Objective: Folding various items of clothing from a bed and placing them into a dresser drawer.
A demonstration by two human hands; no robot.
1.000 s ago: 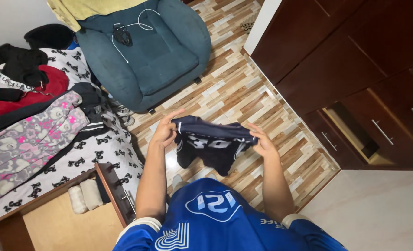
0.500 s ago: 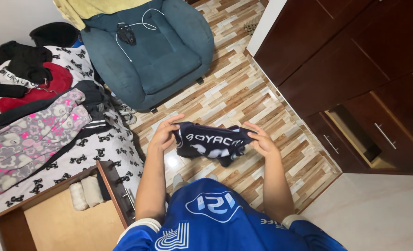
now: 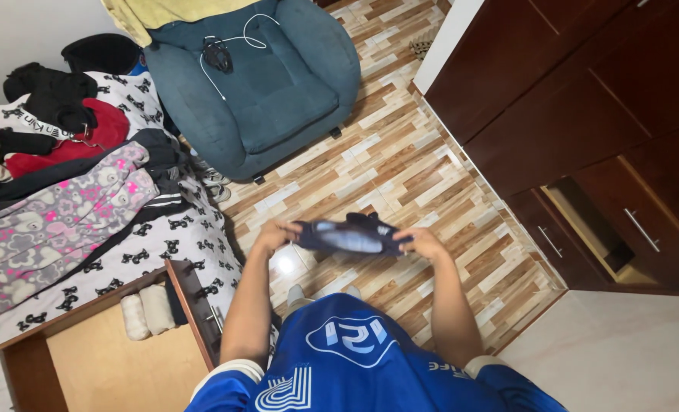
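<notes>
Both hands pinch a dark navy garment [image 3: 347, 235] by its ends: the left hand [image 3: 272, 235] grips one end, the right hand [image 3: 422, 243] the other, fingers closed on the cloth. The garment is bunched into a flat band between them, held in the air over the wood-patterned floor [image 3: 400, 160], in front of the person's blue shirt [image 3: 347, 358]. An open wooden drawer [image 3: 110, 358] with rolled pale socks [image 3: 147, 313] sits at lower left. Beyond it lies a bed [image 3: 72, 183] piled with clothes. Farther off stands a blue armchair [image 3: 263, 91]; dark brown cabinets [image 3: 583, 114] line the right side.
</notes>
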